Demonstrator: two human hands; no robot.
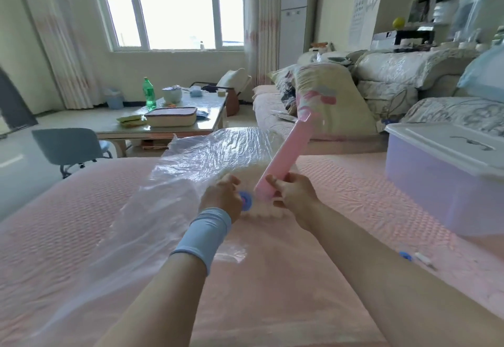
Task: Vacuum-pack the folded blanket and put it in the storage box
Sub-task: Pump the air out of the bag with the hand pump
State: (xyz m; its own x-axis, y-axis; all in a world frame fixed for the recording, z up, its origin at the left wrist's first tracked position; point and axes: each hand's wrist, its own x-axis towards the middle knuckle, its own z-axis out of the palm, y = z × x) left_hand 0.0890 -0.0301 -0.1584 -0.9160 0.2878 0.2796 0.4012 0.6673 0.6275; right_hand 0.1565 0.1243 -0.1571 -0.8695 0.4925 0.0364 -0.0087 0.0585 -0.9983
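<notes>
Mid bed (81, 210): pink pump (281, 161) beside blue valve (246, 199).
Fingers of right hand (294, 196) grasp the pump; left hand (222, 196) on vacuum bag (204, 153), its fingers' grasp unclear.

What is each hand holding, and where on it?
The right hand grips the pink pump near its lower end. The left hand rests at the blue valve; a grip cannot be told.

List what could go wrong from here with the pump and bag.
The pink pump is tilted, its end beside the blue valve; seated crooked, it may leak air. The right hand holds it only at the bottom, so it could tip. The storage box has its lid on, blocking the later drop-in.
</notes>
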